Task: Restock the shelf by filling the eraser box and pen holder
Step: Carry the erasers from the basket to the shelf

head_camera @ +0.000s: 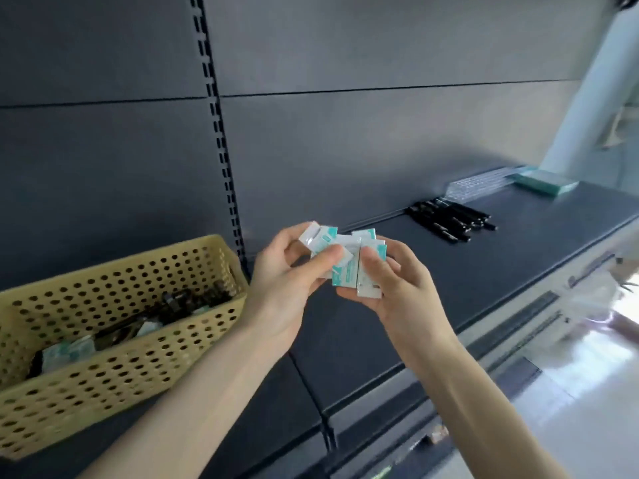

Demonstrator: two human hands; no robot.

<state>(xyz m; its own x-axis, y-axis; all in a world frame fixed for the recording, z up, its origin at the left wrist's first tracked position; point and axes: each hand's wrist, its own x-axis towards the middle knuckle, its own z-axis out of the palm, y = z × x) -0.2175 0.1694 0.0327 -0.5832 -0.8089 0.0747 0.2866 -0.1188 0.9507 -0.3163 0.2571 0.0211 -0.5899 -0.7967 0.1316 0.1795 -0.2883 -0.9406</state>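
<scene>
The left hand (pixel 280 281) and right hand (pixel 404 288) together clamp a loose fan of packaged erasers (pixel 344 273) at frame centre, above the shelf (pixel 484 264). The teal box (pixel 543 181), probably the eraser box, lies well apart at upper right. A slackened pinch could scatter packets; black pens (pixel 453 219) and a clear case (pixel 477 184) lie between, and a yellow basket (pixel 121 305) sits at lower left.

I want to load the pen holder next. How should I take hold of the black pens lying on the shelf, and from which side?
Grip the black pens across their mid-barrels, from above. They lie flat on the shelf, side by side and roughly parallel, so one hand spanning the row can probably gather several. The right hand, nearer, holds eraser packs now.
</scene>
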